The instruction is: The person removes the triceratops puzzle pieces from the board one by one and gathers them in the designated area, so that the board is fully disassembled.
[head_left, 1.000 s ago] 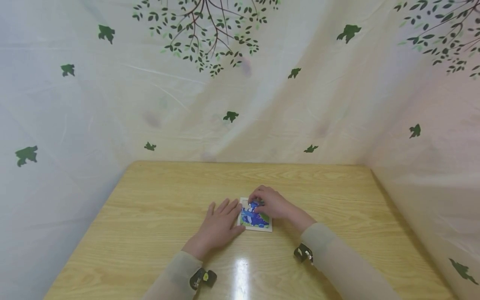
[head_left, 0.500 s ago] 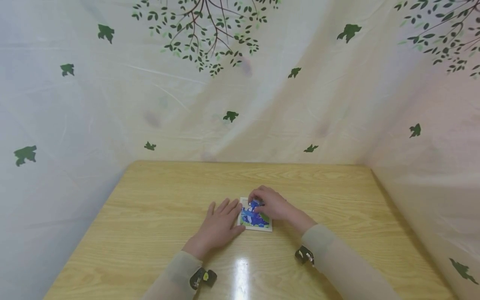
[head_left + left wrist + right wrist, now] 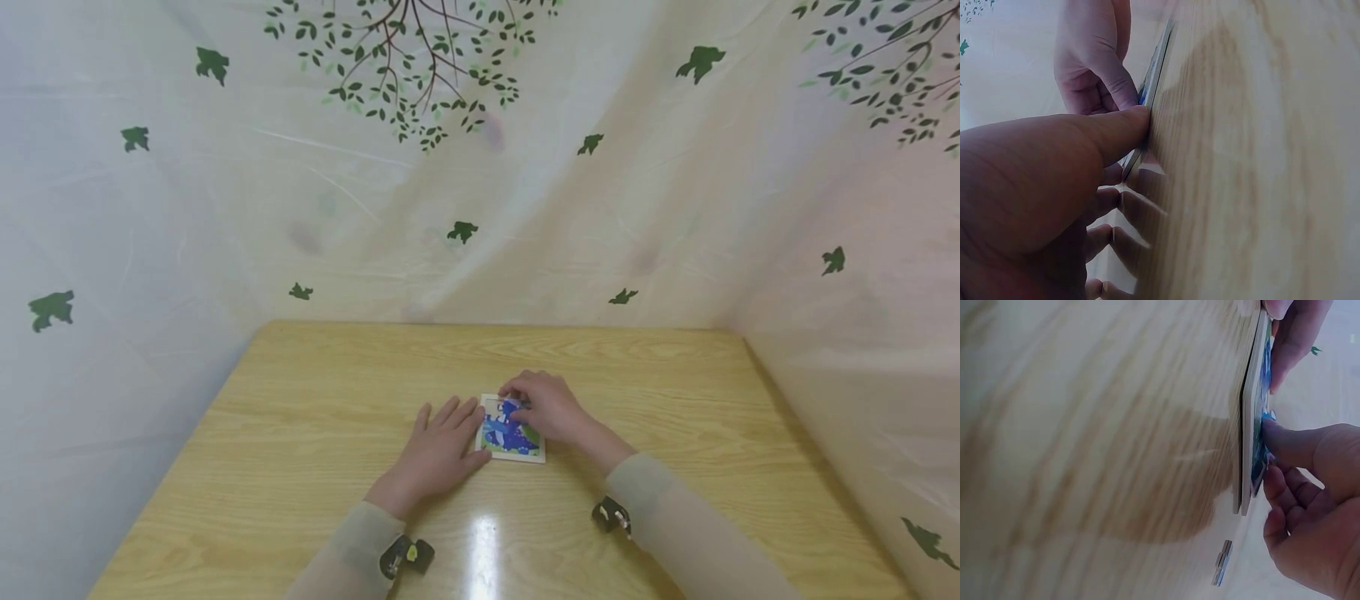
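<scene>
A small jigsaw puzzle (image 3: 504,442) with a pale frame and a blue cartoon picture lies flat on the table. My left hand (image 3: 435,454) rests beside it, fingers spread and straight, with the thumb and fingertips touching the frame's left side. The left wrist view shows the left thumb (image 3: 1119,131) against the frame edge (image 3: 1159,69). Over the puzzle's upper right part, my right hand (image 3: 551,408) pinches a blue puzzle piece (image 3: 1269,455) between thumb and curled fingers. Most of that piece is hidden by the fingers.
In the right wrist view a small loose puzzle piece (image 3: 1222,562) lies on the wooden table (image 3: 337,375) past the puzzle's far edge. A pale curtain (image 3: 360,208) printed with leaves stands behind the table and along both sides.
My right hand has shifted very slightly to the right over the puzzle, showing a little more of the blue picture. The left hand has stayed in place.
</scene>
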`<state>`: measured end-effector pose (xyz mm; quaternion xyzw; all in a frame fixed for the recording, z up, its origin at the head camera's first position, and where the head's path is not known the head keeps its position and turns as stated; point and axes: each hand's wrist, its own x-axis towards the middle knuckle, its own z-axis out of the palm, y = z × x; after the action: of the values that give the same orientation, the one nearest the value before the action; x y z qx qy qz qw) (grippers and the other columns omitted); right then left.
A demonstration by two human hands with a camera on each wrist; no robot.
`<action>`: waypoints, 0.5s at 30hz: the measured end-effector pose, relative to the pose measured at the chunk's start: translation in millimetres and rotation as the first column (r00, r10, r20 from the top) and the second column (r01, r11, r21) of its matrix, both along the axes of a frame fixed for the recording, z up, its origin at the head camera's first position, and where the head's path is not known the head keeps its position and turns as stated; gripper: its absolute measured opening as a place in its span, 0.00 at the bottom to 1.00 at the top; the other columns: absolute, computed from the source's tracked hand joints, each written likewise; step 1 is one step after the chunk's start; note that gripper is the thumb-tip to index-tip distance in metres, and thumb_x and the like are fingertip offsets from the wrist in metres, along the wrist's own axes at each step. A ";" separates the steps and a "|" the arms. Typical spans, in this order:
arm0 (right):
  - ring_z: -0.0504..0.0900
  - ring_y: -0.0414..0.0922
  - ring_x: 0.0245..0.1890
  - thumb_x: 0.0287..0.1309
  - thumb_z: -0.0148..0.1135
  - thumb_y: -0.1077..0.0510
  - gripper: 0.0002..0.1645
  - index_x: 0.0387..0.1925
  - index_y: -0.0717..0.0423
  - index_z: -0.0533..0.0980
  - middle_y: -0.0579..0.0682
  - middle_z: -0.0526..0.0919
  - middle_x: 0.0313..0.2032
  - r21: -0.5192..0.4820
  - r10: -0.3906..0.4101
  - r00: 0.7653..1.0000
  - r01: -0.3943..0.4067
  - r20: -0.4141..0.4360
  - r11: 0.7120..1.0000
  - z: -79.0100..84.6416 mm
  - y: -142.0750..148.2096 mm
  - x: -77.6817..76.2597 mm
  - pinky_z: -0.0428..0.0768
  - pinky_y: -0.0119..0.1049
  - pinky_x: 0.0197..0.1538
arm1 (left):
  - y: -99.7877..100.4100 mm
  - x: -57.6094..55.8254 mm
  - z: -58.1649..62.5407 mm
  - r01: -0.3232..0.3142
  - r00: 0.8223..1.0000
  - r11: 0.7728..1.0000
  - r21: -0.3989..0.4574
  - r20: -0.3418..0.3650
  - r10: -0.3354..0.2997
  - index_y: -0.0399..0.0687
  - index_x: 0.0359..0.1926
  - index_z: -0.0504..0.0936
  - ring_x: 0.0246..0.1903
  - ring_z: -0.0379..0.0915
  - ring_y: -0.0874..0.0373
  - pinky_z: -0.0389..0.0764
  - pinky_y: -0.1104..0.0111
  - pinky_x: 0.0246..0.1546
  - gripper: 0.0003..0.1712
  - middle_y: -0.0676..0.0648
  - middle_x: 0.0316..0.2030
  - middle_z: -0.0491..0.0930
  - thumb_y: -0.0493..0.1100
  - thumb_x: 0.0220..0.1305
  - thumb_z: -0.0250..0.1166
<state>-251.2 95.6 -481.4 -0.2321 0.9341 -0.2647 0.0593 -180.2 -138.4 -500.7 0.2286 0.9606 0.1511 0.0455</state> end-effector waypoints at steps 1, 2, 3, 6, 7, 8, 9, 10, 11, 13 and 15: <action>0.83 0.45 0.49 0.66 0.78 0.61 0.20 0.58 0.49 0.87 0.42 0.86 0.43 0.010 -0.008 1.000 0.008 -0.003 1.000 0.2 -0.5 0.2 0.80 0.54 0.64 | 0.1 -0.1 -0.3 0.000 1.000 1.000 0.000 -0.001 0.000 0.47 0.86 0.65 0.85 0.49 0.37 0.42 0.31 0.82 0.44 0.42 0.86 0.59 0.65 0.83 0.60; 0.83 0.45 0.47 0.66 0.78 0.61 0.20 0.58 0.48 0.87 0.41 0.85 0.43 0.016 -0.017 1.000 0.017 -0.002 1.000 0.2 -1.0 0.2 0.81 0.53 0.63 | 0.1 -0.2 -0.6 0.000 1.000 1.000 0.001 -0.003 0.000 0.47 0.86 0.65 0.85 0.49 0.37 0.42 0.31 0.82 0.44 0.42 0.86 0.59 0.65 0.83 0.60; 0.83 0.44 0.46 0.67 0.78 0.61 0.20 0.59 0.48 0.87 0.41 0.85 0.42 0.017 -0.024 1.000 0.024 0.004 1.000 0.6 -1.4 0.5 0.82 0.52 0.62 | 0.2 -0.2 -0.8 0.000 1.000 1.000 0.002 -0.004 0.000 0.47 0.86 0.65 0.85 0.49 0.37 0.43 0.31 0.82 0.44 0.42 0.86 0.59 0.65 0.83 0.60; 0.82 0.42 0.45 0.68 0.77 0.61 0.19 0.59 0.49 0.87 0.41 0.83 0.42 0.006 -0.037 0.999 0.037 0.033 0.999 1.2 -2.0 1.3 0.84 0.47 0.58 | 0.3 -0.6 -2.2 0.000 1.000 1.000 0.000 -0.006 0.000 0.47 0.86 0.65 0.85 0.49 0.37 0.42 0.31 0.82 0.44 0.43 0.86 0.58 0.65 0.83 0.59; 0.82 0.42 0.45 0.69 0.76 0.61 0.19 0.59 0.49 0.87 0.41 0.83 0.42 0.004 -0.038 0.999 0.038 0.037 0.999 1.3 -1.8 1.5 0.85 0.47 0.57 | 0.3 -0.5 -2.5 0.000 1.000 1.000 0.000 -0.004 0.000 0.47 0.86 0.65 0.85 0.49 0.37 0.42 0.31 0.82 0.44 0.43 0.86 0.58 0.65 0.83 0.59; 0.82 0.41 0.44 0.70 0.75 0.61 0.18 0.59 0.49 0.87 0.41 0.83 0.42 0.000 -0.040 0.998 0.040 0.039 0.999 1.5 -1.6 1.7 0.85 0.46 0.57 | 0.2 -0.6 -2.6 0.000 1.000 1.000 0.000 -0.003 0.000 0.47 0.86 0.65 0.85 0.49 0.37 0.42 0.31 0.82 0.44 0.43 0.86 0.58 0.65 0.83 0.60; 0.83 0.41 0.44 0.71 0.75 0.62 0.17 0.58 0.49 0.87 0.41 0.84 0.42 -0.001 -0.040 0.999 0.041 0.035 0.999 1.5 -1.1 1.9 0.85 0.46 0.57 | 0.3 -0.7 -2.7 -0.001 1.000 1.000 0.000 -0.003 0.001 0.47 0.86 0.65 0.85 0.49 0.37 0.42 0.31 0.82 0.44 0.43 0.86 0.58 0.65 0.83 0.60; 0.83 0.42 0.44 0.72 0.74 0.62 0.16 0.58 0.49 0.87 0.42 0.84 0.42 -0.001 -0.042 0.999 0.042 0.031 0.999 1.4 -0.6 1.9 0.86 0.46 0.57 | 0.3 -0.8 -2.7 -0.002 1.000 1.000 0.000 -0.002 0.002 0.48 0.86 0.65 0.85 0.49 0.37 0.43 0.31 0.82 0.44 0.43 0.86 0.58 0.65 0.83 0.60; 0.83 0.42 0.45 0.72 0.73 0.62 0.15 0.57 0.49 0.87 0.42 0.84 0.43 -0.003 -0.046 0.999 0.046 0.027 0.999 1.5 -0.1 2.1 0.86 0.47 0.57 | 0.3 -1.0 -2.7 -0.003 1.000 1.000 0.000 -0.001 0.003 0.48 0.86 0.65 0.85 0.49 0.37 0.43 0.31 0.82 0.44 0.43 0.86 0.58 0.65 0.83 0.60; 0.84 0.42 0.46 0.73 0.72 0.63 0.14 0.56 0.49 0.87 0.42 0.85 0.43 -0.006 -0.057 0.998 0.057 0.023 0.998 2.8 0.8 2.7 0.86 0.47 0.58 | 0.4 -1.2 -2.6 -0.005 1.000 1.000 -0.001 0.001 0.005 0.48 0.86 0.65 0.85 0.49 0.38 0.43 0.32 0.82 0.44 0.43 0.86 0.58 0.65 0.83 0.60; 0.84 0.43 0.46 0.73 0.72 0.63 0.13 0.55 0.48 0.87 0.42 0.85 0.43 -0.004 -0.070 0.997 0.070 0.024 0.998 4.1 1.4 3.1 0.86 0.47 0.58 | 0.4 -1.2 -2.3 -0.006 1.000 1.000 0.000 0.003 0.006 0.48 0.86 0.65 0.85 0.48 0.38 0.43 0.32 0.82 0.44 0.44 0.86 0.58 0.65 0.82 0.60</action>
<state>-248.1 96.9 -477.3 -0.1962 0.9402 -0.2717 0.0603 -181.4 -138.0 -502.9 0.2252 0.9613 0.1515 0.0465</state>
